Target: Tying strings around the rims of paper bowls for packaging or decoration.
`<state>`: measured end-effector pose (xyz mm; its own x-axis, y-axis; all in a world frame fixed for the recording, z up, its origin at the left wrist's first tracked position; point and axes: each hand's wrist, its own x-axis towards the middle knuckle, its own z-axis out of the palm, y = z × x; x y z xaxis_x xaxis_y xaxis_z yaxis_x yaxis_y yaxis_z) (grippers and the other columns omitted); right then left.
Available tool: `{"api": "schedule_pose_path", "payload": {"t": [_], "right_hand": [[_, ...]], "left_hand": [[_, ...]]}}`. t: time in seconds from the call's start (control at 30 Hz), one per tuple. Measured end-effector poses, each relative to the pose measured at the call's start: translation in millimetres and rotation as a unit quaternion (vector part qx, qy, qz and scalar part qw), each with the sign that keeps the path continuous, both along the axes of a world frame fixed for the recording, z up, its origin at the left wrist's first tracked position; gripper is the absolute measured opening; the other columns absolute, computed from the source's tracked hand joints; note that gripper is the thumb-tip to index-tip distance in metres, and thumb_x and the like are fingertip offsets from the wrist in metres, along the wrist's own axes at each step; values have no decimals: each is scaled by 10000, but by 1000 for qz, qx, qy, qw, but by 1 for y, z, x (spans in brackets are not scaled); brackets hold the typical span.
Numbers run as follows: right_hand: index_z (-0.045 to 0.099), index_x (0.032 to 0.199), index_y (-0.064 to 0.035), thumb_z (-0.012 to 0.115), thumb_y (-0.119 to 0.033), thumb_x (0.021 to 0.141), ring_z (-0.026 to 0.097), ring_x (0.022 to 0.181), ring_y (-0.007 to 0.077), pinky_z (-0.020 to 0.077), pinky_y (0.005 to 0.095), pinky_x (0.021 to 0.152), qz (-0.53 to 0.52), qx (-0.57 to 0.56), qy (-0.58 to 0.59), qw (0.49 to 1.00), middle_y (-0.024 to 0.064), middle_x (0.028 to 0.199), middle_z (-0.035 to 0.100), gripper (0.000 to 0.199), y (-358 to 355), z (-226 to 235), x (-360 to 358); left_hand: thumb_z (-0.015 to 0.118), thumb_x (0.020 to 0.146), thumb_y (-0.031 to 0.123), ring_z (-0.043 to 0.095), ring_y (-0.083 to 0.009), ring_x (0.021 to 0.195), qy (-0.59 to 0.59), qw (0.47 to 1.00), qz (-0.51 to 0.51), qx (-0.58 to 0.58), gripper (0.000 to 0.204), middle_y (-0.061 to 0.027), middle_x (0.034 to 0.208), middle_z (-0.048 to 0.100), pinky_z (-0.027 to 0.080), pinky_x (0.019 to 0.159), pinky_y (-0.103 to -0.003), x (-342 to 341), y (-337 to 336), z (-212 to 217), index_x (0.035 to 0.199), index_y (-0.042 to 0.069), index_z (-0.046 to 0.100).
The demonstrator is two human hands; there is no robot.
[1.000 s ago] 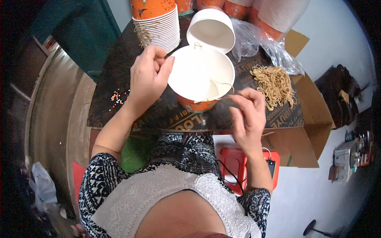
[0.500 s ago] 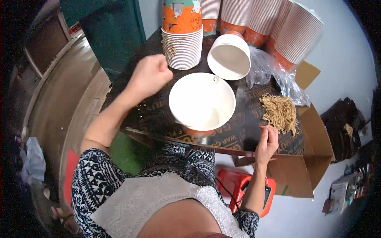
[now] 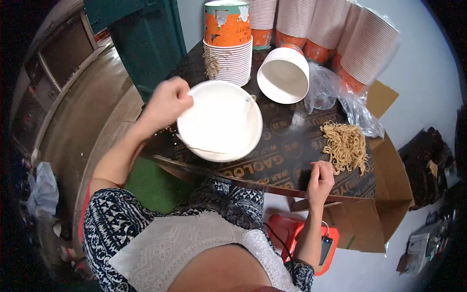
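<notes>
A round paper bucket (image 3: pixel 221 119), white inside, stands tilted toward me at the table's near left. My left hand (image 3: pixel 166 103) is closed at its left rim, with the thumb overlapping the edge; motion blurs the fingers slightly. A bit of thin cord (image 3: pixel 252 100) shows at the right rim, and a pale strand runs along the lower left rim. My right hand (image 3: pixel 319 181) hangs over the front table edge with its fingers curled together. Whatever it may hold is hidden. Just beyond it lies a loose heap of tan cords (image 3: pixel 345 146).
Behind the bucket rises a stack of orange and white buckets (image 3: pixel 228 63) with cords hanging on its side. Another bucket (image 3: pixel 283 75) lies on its side. Wrapped stacks (image 3: pixel 369 46) line the wall, near crumpled clear plastic (image 3: pixel 323 87). A cardboard box (image 3: pixel 357 224) adjoins the table's right side.
The bucket has shifted left and tipped more toward me. My left hand, earlier apart from it, now meets its rim. My right hand has moved slightly down, away from the cords.
</notes>
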<state>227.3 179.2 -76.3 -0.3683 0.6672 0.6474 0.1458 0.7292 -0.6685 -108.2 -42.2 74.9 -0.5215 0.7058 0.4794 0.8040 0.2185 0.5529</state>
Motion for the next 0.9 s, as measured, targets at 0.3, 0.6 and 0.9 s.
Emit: {"api": "schedule_pose_path", "payload": {"t": [0.3,0.6,0.9], "right_hand": [[621,849,45,564,-5,901,567,775,241,460,319,715,-35,3,-14,999,124,837,581,92,-5,-3,-4],[639,866,26,581,13,865,597,761,317,481,378,671,-41,14,-43,998,162,854,594,60,-2,-2,1],[633,856,9,597,18,848,591,736,307,476,377,639,-50,17,-40,998,154,821,592,38,-6,1,-2]], "left_hand": [[663,698,70,590,-371,980,602,766,218,63,154,-225,1060,592,484,841,-407,-45,27,93,803,-31,613],[555,755,171,556,-356,861,764,607,205,74,200,-224,839,595,431,771,-489,-111,156,161,766,-2,654],[623,746,171,645,-282,783,733,647,182,-103,144,-111,738,649,461,729,-434,-100,256,139,731,60,713]]}}
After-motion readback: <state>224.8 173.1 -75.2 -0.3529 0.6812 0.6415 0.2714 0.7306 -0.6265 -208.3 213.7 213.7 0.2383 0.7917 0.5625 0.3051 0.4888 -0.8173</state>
